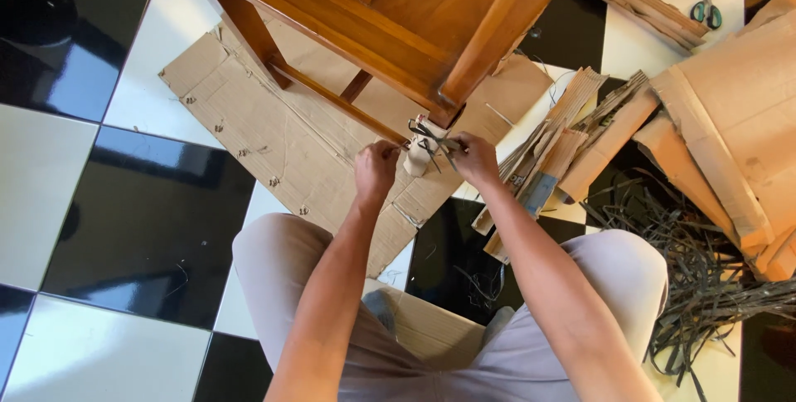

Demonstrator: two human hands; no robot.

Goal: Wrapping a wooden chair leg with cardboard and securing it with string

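Two hands at cardboard-wrapped chair leg [417,156], which rests on flat cardboard sheet [282,133] on checkered floor [75,178]. Left hand [376,168] pinched narrow on strap end, just beside the wrap. Right hand [474,157] closed on dark strap [431,138] crossing the wrap. Wooden chair [390,12] tipped over the sheet. You: keep strap flat on wrap, pull both ends evenly, hold tension close to leg. Strap pile [705,286] and cardboard stack [730,112] at floor's right edge; scissors [706,6] near top right corner.
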